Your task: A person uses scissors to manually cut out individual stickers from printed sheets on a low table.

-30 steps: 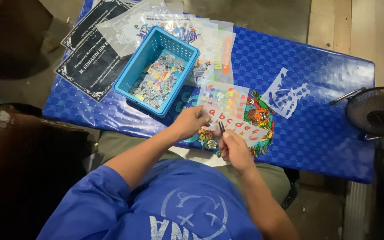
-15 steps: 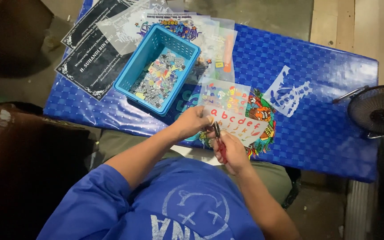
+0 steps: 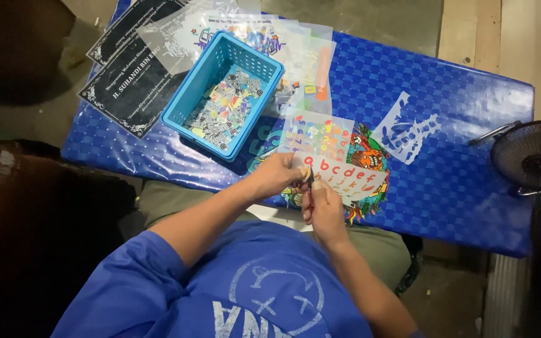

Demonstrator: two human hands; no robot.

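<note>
Blue table (image 3: 446,188), left hand (image 3: 277,177) pinching letter sheet (image 3: 345,178); right hand (image 3: 322,209) beside

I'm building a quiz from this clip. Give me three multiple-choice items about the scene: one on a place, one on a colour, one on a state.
1. Where is the basket?
A. on the table, beyond the hands
B. on the floor
C. on the lap

2. What colour is the table cover?
A. green
B. blue
C. white

3. What are the left hand and right hand doing?
A. resting apart
B. both inside the basket
C. together at the letter sheet

A: it stands on the table top, farther from the person than the hands.
B: blue checks show.
C: the fingers meet at the sheet's edge.
</note>
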